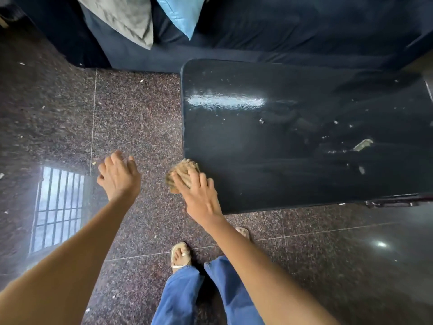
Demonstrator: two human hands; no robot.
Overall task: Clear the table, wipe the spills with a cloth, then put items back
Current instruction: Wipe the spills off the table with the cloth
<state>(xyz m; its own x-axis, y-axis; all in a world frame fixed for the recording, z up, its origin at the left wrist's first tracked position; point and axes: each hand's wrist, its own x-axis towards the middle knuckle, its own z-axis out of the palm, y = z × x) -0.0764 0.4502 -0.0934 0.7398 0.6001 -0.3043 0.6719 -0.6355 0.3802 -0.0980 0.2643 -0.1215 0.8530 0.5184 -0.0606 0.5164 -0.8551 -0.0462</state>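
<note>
A dark glossy table (293,179) fills the right half of the head view, with wet streaks, white crumbs and a torn paper scrap (362,144) on its top. At the table's near-left corner my right hand (199,195) presses a tan bunched cloth (181,173) with straight fingers; the cloth sticks out past the table's left edge. My left hand (119,177) hovers over the floor left of the table, fingers relaxed and holding nothing.
A dark blue sofa (281,31) with a grey cushion (121,17) and a blue cushion (180,12) stands behind the table. Speckled granite floor (140,113) with scattered crumbs lies left and in front. My sandalled feet (180,254) stand near the table's front edge.
</note>
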